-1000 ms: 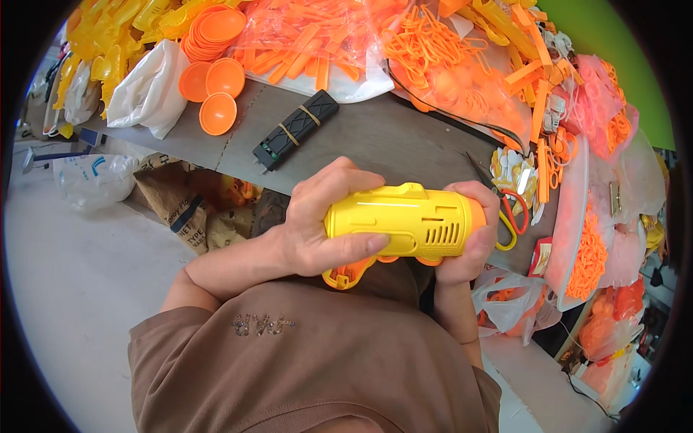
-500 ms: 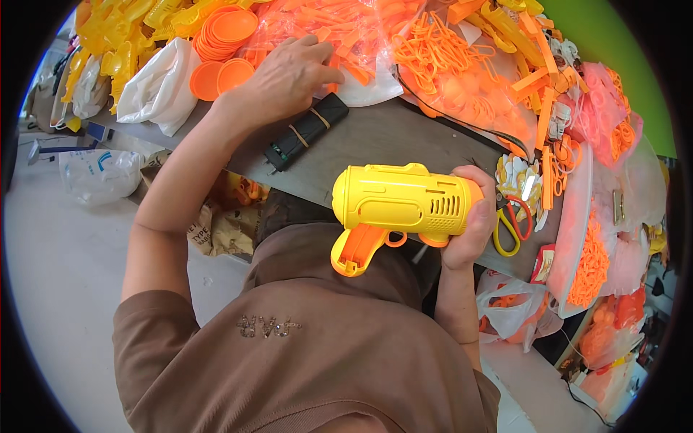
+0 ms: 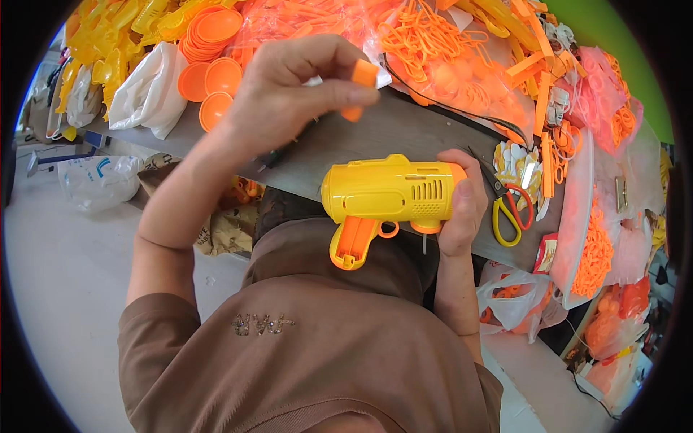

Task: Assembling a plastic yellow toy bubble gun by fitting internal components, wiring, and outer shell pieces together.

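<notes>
My left hand (image 3: 292, 86) is raised over the table, its thumb and fingers pinching a small orange plastic piece (image 3: 364, 74). In my right hand (image 3: 465, 209) is a yellow toy gun (image 3: 382, 191), gripped round its orange end. The gun lies sideways in front of my body, its handle pointing down. An orange hollow shows in that handle (image 3: 354, 239), next to an orange trigger ring. My left hand and forearm mostly hide a black case (image 3: 271, 157) on the table.
Scissors (image 3: 507, 216) with red and yellow handles lie right of my right hand. Orange round dishes (image 3: 216, 76) and a white bag (image 3: 149, 90) sit at the far left. Heaped orange parts (image 3: 433, 43) line the back. A tub (image 3: 577, 216) of small orange pieces stands at right.
My left hand has come up and nearer from the orange heap, now with the orange piece in its fingers. The toy gun has shifted slightly left. One more orange dish lies loose on the table.
</notes>
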`<state>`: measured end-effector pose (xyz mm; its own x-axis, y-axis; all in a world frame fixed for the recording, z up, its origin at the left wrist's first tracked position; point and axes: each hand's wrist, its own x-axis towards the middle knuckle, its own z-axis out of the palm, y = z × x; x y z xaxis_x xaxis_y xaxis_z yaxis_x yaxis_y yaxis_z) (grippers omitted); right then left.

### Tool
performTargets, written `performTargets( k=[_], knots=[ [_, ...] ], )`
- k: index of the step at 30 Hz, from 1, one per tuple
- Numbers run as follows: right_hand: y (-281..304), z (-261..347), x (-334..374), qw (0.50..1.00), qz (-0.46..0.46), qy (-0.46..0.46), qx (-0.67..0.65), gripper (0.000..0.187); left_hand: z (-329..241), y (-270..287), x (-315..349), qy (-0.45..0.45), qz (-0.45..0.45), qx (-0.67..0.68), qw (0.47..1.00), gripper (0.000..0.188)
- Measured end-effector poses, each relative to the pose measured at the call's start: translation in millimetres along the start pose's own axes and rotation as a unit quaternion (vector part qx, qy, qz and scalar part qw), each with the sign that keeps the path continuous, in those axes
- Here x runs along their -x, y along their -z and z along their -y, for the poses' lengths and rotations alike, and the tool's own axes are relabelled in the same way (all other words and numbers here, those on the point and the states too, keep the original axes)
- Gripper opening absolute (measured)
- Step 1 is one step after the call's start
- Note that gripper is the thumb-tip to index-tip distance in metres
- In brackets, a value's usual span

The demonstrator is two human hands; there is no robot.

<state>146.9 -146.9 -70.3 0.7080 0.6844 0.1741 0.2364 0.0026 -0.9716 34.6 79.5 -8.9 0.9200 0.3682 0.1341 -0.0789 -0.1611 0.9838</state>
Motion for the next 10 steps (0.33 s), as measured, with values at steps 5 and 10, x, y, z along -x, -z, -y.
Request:
performTargets(
  k=[5, 10],
  knots=[
    [0, 10, -2, 1.000, 0.016, -0.010, 0.013, 0.050, 11, -41, 12, 0.004, -0.036, 0.223, 0.974, 0.021],
    [3, -1, -1, 0.999, 0.010, 0.044, -0.006, 0.041, 16, -49, 20, 0.038, -0.026, 0.151, 0.988, 0.048]
  ],
)
